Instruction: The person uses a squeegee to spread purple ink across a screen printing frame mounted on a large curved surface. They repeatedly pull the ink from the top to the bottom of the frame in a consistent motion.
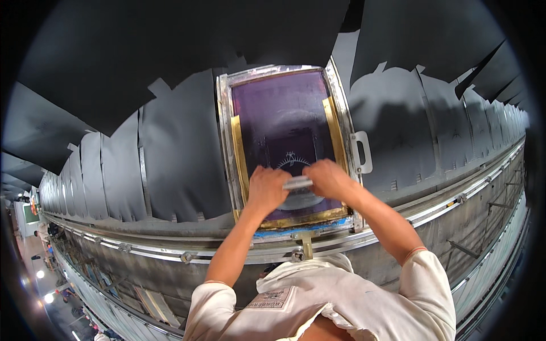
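Observation:
In front of me a screen-printing frame (226, 165) with a metal border lies on the long table. Its purple mesh (278, 102) has gold tape (336, 133) along the sides and near edge, and a pale curved motif (293, 161) shows in the middle. Toward the frame's near end I grip a squeegee (297, 182) by its pale handle. My left hand (268, 187) closes round the left end and my right hand (330, 178) round the right end. My hands hide much of the squeegee, and its blade is hard to make out.
Black cut fabric panels (179, 153) lie side by side along the table, with more dark sheets (170, 45) beyond. A white handle (364, 152) sticks out from the frame's right side. Between me and the frame runs a metal rail (261, 252) with a bracket (307, 245).

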### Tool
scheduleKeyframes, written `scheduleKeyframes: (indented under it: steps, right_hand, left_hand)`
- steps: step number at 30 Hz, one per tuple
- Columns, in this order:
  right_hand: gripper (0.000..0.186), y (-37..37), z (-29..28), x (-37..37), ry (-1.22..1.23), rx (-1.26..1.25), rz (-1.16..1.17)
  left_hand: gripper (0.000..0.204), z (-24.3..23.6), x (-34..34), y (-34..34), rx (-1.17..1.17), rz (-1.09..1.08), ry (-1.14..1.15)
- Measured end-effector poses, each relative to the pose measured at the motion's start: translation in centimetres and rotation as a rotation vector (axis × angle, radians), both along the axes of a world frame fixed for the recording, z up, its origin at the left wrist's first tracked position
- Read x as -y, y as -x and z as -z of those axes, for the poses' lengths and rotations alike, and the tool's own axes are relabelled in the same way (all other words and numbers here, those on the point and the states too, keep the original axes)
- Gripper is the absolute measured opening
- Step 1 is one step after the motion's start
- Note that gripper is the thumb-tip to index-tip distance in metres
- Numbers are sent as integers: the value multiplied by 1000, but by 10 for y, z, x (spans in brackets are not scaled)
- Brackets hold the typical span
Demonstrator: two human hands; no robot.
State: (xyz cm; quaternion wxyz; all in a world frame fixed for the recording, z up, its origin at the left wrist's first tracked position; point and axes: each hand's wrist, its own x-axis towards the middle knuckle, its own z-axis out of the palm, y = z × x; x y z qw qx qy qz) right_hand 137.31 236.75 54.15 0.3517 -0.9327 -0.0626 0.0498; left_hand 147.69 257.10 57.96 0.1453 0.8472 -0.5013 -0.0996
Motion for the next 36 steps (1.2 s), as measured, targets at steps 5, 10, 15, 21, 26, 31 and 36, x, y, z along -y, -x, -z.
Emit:
scheduleKeyframes:
  steps: [5, 10, 15, 21, 26, 31, 36]
  right_hand:
    - [17, -84, 13, 49, 16, 101, 42]
    - [16, -104, 5, 54, 30, -85, 78]
    - [18, -83, -4, 41, -2, -87, 123]
    - [24, 32, -4, -28, -3, -53, 7]
    - [39, 42, -24, -13, -261, -41, 204]
    - [34, 24, 25, 78, 150, 428, 970]
    - [30, 24, 53, 88, -259, 71, 1120]
  left_hand:
    - [18, 1, 54, -82, 17, -43, 29]
    - [22, 12, 64, -104, -49, -46, -22]
    - [25, 15, 52, -78, 12, -35, 29]
    - [24, 9, -23, 38, -5, -8, 15]
    - [18, -5, -19, 28, -161, -2, -112]
    - [22, -2, 22, -36, -29, -36, 32]
    - [34, 1, 49, -90, -43, -59, 2]
